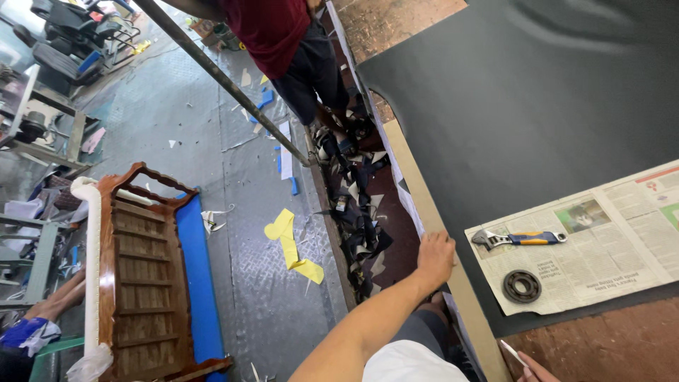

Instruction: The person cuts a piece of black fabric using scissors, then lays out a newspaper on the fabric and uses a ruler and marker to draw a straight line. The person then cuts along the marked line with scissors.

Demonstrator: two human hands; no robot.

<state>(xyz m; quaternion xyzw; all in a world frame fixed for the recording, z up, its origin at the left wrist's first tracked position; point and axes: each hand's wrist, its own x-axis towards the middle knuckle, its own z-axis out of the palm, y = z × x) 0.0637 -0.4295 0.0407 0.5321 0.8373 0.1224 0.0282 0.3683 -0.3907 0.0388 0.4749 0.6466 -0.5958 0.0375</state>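
Observation:
My left hand reaches out from the bottom and grips the tan edge strip of the worktable, fingers curled over it, where the large black sheet ends. My right hand shows only partly at the bottom edge, pinching a slim white tool over the brown tabletop. To the right of my left hand lies a newspaper. On it rest an adjustable wrench with a blue and yellow handle and a dark bearing ring.
Another person in a dark red top stands at the table's far end beside a slanting metal pole. Black offcuts pile below the table edge. Yellow scraps and a wooden bench frame with a blue pad are on the floor.

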